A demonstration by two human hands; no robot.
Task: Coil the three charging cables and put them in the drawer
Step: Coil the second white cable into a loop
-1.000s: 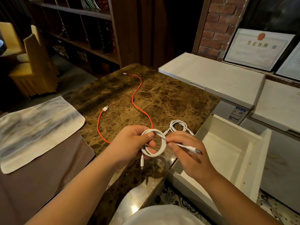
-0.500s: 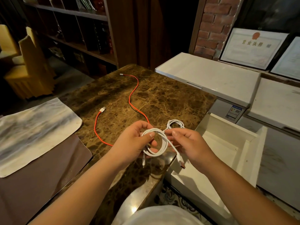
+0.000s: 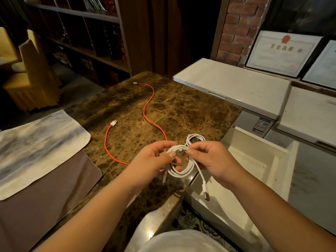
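A white cable (image 3: 181, 172) is wound into a small coil above the marble table's near right corner. My left hand (image 3: 154, 160) grips the coil's left side. My right hand (image 3: 211, 160) pinches the coil's upper right side, and the cable's loose end with its red-tipped plug (image 3: 206, 195) hangs below. A second white cable (image 3: 195, 138) lies coiled on the table just behind my hands. An orange cable (image 3: 145, 113) snakes uncoiled across the table. The white drawer (image 3: 258, 168) stands pulled out to the right of the table.
The brown marble table (image 3: 181, 110) carries a pale cloth (image 3: 36, 142) over a brown mat (image 3: 45, 197) at the left. White chest freezers (image 3: 236, 88) stand behind the drawer. Shelves and a yellow chair (image 3: 36, 79) are at the far left.
My right hand has drawn the loose end in toward the coil and now pinches the coil's top; the plug, which pointed out to the right, hangs straight down.
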